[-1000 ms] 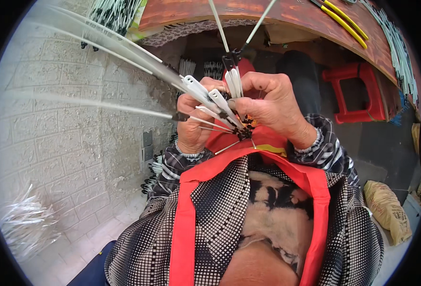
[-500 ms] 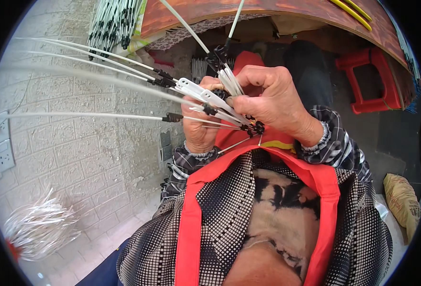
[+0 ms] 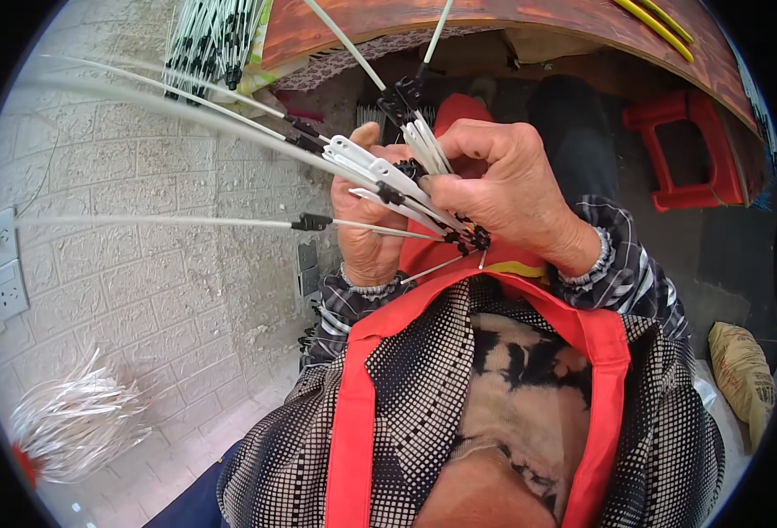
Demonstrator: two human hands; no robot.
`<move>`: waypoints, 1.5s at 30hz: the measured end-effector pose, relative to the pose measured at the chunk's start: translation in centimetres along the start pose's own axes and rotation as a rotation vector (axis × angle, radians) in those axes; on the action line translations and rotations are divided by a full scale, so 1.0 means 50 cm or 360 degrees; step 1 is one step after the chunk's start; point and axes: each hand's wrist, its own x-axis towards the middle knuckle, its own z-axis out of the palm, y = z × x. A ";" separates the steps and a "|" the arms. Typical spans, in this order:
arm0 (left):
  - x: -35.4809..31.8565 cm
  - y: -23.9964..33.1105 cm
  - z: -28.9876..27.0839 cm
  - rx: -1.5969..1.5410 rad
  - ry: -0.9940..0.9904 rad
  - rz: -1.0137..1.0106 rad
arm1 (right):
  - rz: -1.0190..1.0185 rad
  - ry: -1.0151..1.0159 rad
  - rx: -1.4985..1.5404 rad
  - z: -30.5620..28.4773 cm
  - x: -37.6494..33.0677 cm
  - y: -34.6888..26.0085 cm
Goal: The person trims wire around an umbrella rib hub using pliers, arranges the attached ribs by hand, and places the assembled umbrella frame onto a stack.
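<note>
What looks like an umbrella frame (image 3: 388,187), with white ribs and black joints, is between my hands above my lap. My right hand (image 3: 511,180) pinches a bundle of flat white rib ends (image 3: 424,146) between thumb and fingers. Behind the ribs on the left side, my left hand (image 3: 366,233) is curled around the frame, one fingertip sticking up; its other fingers are partly hidden. Long thin ribs (image 3: 168,220) reach out to the left, while two more point up past the table edge. A black hub (image 3: 472,238) lies low, near my apron.
A wooden table (image 3: 494,12) curves along the far side, with yellow strips (image 3: 656,26) on it. More ribs (image 3: 215,44) hang at upper left. A red stool (image 3: 687,150) stands right, a sack (image 3: 743,374) below it. White strips (image 3: 80,418) lie by the brick-patterned wall (image 3: 133,290).
My left hand has shifted, with a fingertip now raised above the ribs. The ribs on the left have swung slightly and sit closer together. My right hand keeps its pinch.
</note>
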 end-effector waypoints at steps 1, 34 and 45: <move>-0.001 -0.002 -0.005 0.0062 0.0034 0.0045 | -0.0013 -0.0008 -0.0008 0.000 0.001 0.001; -0.025 0.023 0.000 0.0127 0.0082 0.0070 | 0.0011 -0.0386 -0.0401 -0.013 0.028 -0.015; -0.017 0.014 0.019 0.0380 0.0222 0.0110 | -0.0994 -0.0017 -0.1178 -0.007 0.042 0.014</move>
